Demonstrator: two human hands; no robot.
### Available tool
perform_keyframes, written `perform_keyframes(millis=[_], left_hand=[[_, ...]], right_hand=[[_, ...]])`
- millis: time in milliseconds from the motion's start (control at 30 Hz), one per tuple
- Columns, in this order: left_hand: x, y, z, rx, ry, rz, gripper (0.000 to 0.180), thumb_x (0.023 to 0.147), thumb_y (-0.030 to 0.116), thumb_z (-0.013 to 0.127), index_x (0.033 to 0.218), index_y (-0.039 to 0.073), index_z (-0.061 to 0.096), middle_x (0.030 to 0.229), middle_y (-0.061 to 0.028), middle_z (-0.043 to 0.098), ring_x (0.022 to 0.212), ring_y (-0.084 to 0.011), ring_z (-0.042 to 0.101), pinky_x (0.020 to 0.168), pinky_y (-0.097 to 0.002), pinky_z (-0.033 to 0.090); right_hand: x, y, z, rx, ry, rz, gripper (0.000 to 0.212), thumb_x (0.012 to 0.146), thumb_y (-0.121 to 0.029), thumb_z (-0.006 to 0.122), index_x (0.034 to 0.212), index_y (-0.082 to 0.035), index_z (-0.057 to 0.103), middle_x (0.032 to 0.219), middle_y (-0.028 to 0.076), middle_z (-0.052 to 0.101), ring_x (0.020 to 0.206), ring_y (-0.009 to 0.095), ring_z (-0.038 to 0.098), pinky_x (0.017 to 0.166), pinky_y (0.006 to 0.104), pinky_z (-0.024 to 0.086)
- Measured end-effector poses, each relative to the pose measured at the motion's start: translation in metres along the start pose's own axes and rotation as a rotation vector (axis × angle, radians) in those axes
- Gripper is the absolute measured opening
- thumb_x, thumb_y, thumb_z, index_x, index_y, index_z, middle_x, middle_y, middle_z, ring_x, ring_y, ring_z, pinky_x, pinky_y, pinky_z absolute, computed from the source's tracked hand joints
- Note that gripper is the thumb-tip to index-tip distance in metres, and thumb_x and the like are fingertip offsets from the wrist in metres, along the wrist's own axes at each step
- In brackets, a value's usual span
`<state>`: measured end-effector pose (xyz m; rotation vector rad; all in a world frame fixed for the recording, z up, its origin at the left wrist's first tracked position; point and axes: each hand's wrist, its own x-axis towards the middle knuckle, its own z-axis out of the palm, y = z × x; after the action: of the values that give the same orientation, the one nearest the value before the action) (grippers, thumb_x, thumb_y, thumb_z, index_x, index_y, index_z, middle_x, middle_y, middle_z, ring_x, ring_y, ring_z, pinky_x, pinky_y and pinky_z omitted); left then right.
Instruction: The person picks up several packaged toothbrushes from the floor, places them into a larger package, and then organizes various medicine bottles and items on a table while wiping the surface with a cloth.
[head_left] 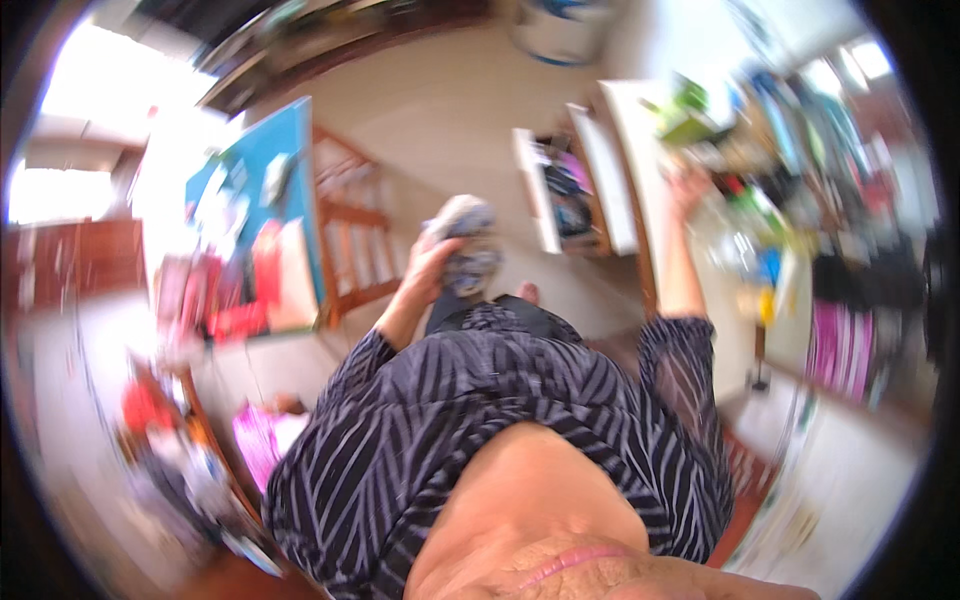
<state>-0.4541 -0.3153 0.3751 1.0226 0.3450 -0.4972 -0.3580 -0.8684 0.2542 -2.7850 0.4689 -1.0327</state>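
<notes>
Over the floor (430, 115), left fingers (440, 248) grip 1 white-and-blue item (472, 265); right fingers (687, 186), like any writing, are too blurred to tell.

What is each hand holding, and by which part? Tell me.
The left hand grips a white-and-blue object by its left side. The right hand is too blurred to tell.

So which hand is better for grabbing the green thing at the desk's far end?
Probably the right hand: it's nearer the green thing. The left hand, farther off, holds a blurry bundle.
</notes>
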Motion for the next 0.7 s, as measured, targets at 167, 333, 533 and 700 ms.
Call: perform_keyframes(millis=[167, 333, 533, 700], left_hand=[[-0.027, -0.011, -0.052, -0.128, 0.135, 0.055, 0.045, 0.081, 0.009, 0.071, 0.122, 0.003, 0.054, 0.112, -0.0087, 0.063, 0.102, -0.0170, 0.060, 0.089, -0.0321, 0.050], [-0.050, 0.016, -0.078, -0.164, 0.171, 0.131, 0.043, 0.081, 0.009, 0.071, 0.121, 0.003, 0.056, 0.112, -0.0066, 0.063, 0.103, -0.0162, 0.059, 0.091, -0.0311, 0.048], [-0.058, 0.036, -0.119, -0.247, 0.267, 0.164, 0.041, 0.082, 0.009, 0.069, 0.121, 0.002, 0.056, 0.113, -0.0068, 0.063, 0.104, -0.0156, 0.058, 0.093, -0.0307, 0.047], [-0.051, 0.053, -0.175, -0.372, 0.291, 0.230, 0.039, 0.084, 0.007, 0.067, 0.122, 0.002, 0.056, 0.113, -0.0063, 0.063, 0.104, -0.0145, 0.059, 0.092, -0.0298, 0.047]], right_hand=[[0.028, -0.084, -0.026, 0.345, -0.078, 0.318, 0.035, 0.075, -0.017, 0.073, 0.101, 0.001, 0.059, 0.093, 0.015, 0.064, 0.083, 0.030, 0.064, 0.074, 0.0407, 0.052], [0.032, -0.116, -0.048, 0.194, -0.062, 0.358, 0.042, 0.074, -0.021, 0.073, 0.106, 0.004, 0.060, 0.097, 0.020, 0.067, 0.089, 0.035, 0.066, 0.077, 0.0447, 0.053], [0.032, -0.108, -0.055, 0.134, 0.059, 0.472, 0.046, 0.070, -0.026, 0.077, 0.103, 0.002, 0.063, 0.092, 0.017, 0.070, 0.083, 0.033, 0.068, 0.075, 0.0426, 0.054], [-0.012, -0.142, -0.082, -0.054, 0.105, 0.439, 0.035, 0.082, -0.024, 0.067, 0.106, 0.001, 0.061, 0.095, 0.018, 0.066, 0.082, 0.032, 0.065, 0.073, 0.0423, 0.053]])
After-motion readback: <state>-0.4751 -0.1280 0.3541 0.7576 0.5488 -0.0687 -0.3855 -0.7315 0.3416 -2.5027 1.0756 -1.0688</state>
